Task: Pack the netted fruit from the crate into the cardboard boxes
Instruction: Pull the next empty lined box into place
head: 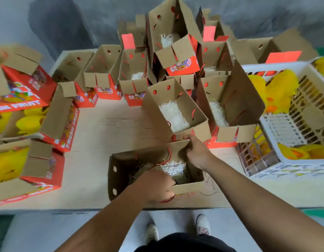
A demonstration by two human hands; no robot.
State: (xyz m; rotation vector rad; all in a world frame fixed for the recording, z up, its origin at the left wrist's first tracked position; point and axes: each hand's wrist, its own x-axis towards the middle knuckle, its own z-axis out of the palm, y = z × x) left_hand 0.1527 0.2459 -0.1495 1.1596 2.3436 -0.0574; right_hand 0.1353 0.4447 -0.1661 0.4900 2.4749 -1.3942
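a: how should this step be done well?
b: the near cardboard box is best steadied by its far flap while the shredded-paper padding is spread flat, before any netted fruit is fetched from the white crate right of the box.
a: and the hands?
b: the right hand is curled over the far flap, pinching it. the left hand is reached down inside the box; its grip cannot be told.

Mottled grey wall, pale wooden table, grey floor
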